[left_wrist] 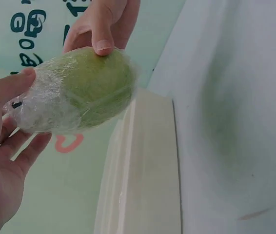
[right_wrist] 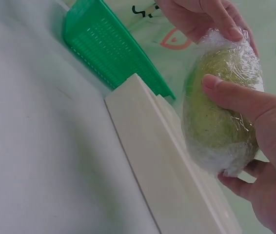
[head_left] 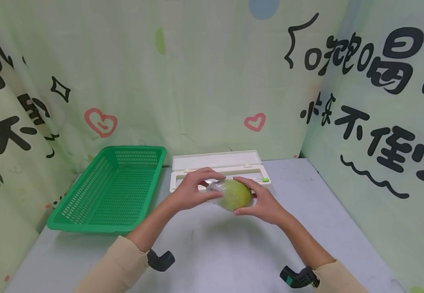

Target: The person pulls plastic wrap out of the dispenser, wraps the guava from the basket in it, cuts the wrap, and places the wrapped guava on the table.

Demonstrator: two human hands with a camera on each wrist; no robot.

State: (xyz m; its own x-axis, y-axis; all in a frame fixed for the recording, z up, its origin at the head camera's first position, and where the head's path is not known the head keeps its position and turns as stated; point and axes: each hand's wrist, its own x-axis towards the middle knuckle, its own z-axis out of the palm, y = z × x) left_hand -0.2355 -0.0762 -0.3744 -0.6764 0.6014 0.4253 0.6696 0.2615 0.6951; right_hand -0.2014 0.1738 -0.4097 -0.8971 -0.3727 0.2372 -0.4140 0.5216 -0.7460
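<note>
A yellow-green fruit (head_left: 237, 195), its exact kind unclear, is wrapped in clear cling film and held above the table between both hands. My left hand (head_left: 196, 189) pinches the gathered cling film (left_wrist: 43, 105) at one end, thumb on one side and fingers on the other. Around the fruit's other end, the thumb and fingers of my right hand (head_left: 265, 202) grip it through the film. From the right wrist, the film (right_wrist: 247, 61) looks wrinkled and close to the fruit. Behind the hands lies a long white cling film dispenser box (head_left: 177, 179) with its lid (head_left: 215, 160) raised.
A green perforated plastic basket (head_left: 60, 221) stands on the left of the white table (head_left: 212, 260). A small green piece (head_left: 265, 180) sits at the dispenser's right end. Printed curtains (head_left: 204, 81) hang behind and at both sides.
</note>
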